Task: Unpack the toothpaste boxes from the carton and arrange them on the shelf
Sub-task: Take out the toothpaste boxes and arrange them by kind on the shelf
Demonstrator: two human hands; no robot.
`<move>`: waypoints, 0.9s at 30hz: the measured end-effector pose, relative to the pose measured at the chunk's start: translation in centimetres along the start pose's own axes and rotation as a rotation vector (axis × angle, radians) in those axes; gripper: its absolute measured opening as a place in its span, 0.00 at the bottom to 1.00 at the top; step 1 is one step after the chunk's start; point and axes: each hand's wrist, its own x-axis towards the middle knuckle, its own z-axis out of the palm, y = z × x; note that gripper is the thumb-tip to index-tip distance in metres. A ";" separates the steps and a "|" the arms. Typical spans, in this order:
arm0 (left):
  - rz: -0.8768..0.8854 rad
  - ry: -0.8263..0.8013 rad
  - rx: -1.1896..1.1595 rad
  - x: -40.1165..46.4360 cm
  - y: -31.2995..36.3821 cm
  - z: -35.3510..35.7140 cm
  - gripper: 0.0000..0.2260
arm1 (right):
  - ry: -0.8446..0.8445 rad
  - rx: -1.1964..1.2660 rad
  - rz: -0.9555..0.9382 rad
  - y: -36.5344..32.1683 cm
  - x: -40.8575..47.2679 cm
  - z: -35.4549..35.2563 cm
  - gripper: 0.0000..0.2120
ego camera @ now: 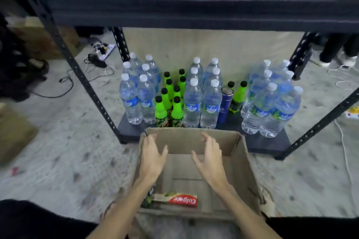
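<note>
Both hands, left (153, 158) and right (210, 161), loose-fingered, grasping nothing, over brown corrugated carton (242, 161), flat Colgate box (175, 199) inside

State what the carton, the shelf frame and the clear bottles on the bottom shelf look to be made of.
Carton: brown cardboard, matte, with creased flaps and frayed edges.
Shelf frame: probably painted metal, dark and dull, since its posts carry rows of punched holes.
Clear bottles: likely thin plastic, see-through and glossy, with white screw caps and blue labels.
</note>
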 end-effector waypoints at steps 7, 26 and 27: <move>-0.249 -0.323 0.286 -1.5 -7.9 5.2 0.23 | -0.423 -0.053 0.226 6.9 -3.9 7.3 0.35; -0.059 -0.435 0.980 -0.9 -13.0 11.1 0.30 | -0.982 -0.338 0.035 12.2 -4.1 13.5 0.44; -0.078 -0.438 0.940 -0.6 -12.7 11.1 0.30 | -0.952 -0.310 0.051 12.5 -3.7 13.1 0.45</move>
